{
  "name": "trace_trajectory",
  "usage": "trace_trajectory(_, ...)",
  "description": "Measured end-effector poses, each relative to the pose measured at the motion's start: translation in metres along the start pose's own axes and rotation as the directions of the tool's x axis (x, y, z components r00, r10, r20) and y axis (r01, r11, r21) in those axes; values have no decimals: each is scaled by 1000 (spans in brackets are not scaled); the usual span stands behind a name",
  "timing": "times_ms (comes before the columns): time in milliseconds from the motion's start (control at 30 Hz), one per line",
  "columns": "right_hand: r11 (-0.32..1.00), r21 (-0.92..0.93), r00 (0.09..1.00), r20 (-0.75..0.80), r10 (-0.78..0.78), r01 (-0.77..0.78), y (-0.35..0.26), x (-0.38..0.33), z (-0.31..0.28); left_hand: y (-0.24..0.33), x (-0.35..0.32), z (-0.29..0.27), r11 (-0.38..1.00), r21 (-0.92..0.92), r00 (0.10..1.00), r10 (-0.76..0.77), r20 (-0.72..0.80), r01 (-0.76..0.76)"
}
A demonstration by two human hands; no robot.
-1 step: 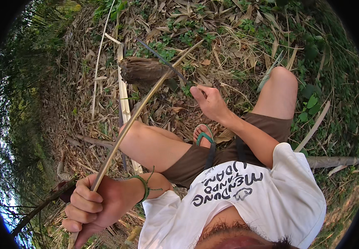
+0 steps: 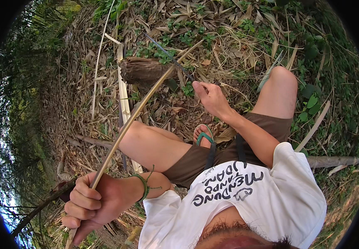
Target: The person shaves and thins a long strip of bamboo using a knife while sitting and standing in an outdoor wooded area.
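My left hand (image 2: pixel 84 201), a green cord bracelet on its wrist, is closed round the lower end of a long, slightly bent bamboo strip (image 2: pixel 123 130). The strip runs up and to the right, passing my bent left knee and the end of a short log (image 2: pixel 142 71). In my closed right hand (image 2: pixel 212 99) is a machete (image 2: pixel 161 47) with a thin dark blade, its handle mostly hidden by the fingers. The blade crosses the strip near its far end, beside the log. Whether blade and strip touch, I cannot tell.
Split pale bamboo pieces (image 2: pixel 123 97) lie left of the log, with a thin strip (image 2: pixel 97 70) farther left. Dry leaves and green plants cover the ground. A branch (image 2: pixel 335 161) lies at the right. My sandalled foot (image 2: pixel 204 137) rests between my knees.
The machete and my right hand have shifted slightly up and to the right, the blade sliding across the strip's far part. My left hand and the strip have barely moved.
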State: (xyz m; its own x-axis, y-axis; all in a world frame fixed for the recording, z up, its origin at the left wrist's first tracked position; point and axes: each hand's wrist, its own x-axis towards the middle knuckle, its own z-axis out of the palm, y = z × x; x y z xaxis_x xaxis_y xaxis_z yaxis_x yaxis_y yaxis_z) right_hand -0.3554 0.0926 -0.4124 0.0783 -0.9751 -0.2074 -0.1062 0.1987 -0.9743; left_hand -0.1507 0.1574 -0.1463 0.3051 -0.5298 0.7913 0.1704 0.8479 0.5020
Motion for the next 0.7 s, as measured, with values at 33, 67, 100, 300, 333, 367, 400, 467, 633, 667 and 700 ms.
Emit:
trace_trajectory(33, 1000, -28, 1000, 18, -4, 5, -2, -1, -1, -1, -1, -3, 1000, -14, 1000, -13, 10, 13)
trace_trajectory(67, 998, -56, 999, 36, -7, 9, -5, -3, -1, -2, -1, -6, 999, -28, 999, -26, 20, 26)
trace_trajectory(100, 996, -84, 998, 54, -10, 15, -8, -7, -3, -2, -1, -8, 997, -68, 999, -28, 39, 30)
trace_trajectory(300, 996, -86, 999, 49, 12, -8, -2, 5, -13, -7, 4, -12, 993, -107, 995, -48, 82, 57)
trace_trajectory(333, 991, -104, 996, 27, 89, -86, -1, 14, -19, -8, 4, -10, 996, -91, 998, -19, 61, 24)
trace_trajectory(367, 979, -120, 986, 3, 165, -163, 1, 19, -21, -7, 1, -6, 997, -76, 999, 11, 41, -8)
trace_trajectory(400, 982, -140, 990, 30, 136, -130, 2, 15, -19, -7, 0, -4, 997, -60, 999, 41, 20, -40)
trace_trajectory(467, 988, -152, 990, 143, -11, 33, -23, -4, -15, -7, -1, -10, 991, -133, 999, -11, 38, 16)
trace_trajectory(633, 985, -61, 984, 85, -156, 161, -27, -1, 2, -12, 3, -18, 997, -79, 999, 21, -31, -24)
trace_trajectory(667, 970, -89, 974, 39, -225, 227, -31, 1, 5, -12, 4, -20, 998, -67, 999, 10, -35, -12)
trace_trajectory(700, 981, -100, 983, 89, -159, 167, -36, -1, 4, -12, 7, -23, 998, -56, 999, -2, -39, 0)
